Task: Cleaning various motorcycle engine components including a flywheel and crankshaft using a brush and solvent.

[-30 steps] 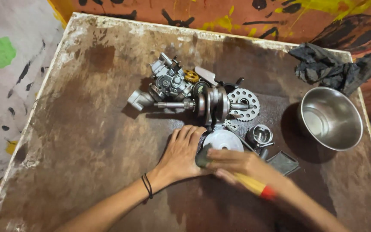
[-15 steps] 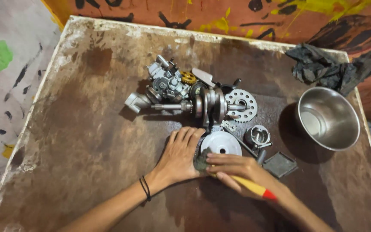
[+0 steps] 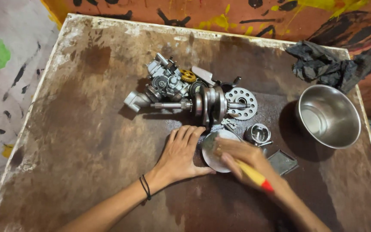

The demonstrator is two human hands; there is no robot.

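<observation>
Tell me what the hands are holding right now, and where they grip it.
The right hand grips a yellow-and-red handled tool by its handle, over the round metal disc. The left hand holds nothing; it lies flat on the table, touching the disc's edge.

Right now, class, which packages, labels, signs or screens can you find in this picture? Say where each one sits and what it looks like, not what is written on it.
None: no package, label, sign or screen shows.
Painted wall: behind the table, orange with yellow and black brush marks, no sign.
Table: worn brown board holding bare metal engine parts, a steel bowl and a dark rag, all unlabelled.
</observation>
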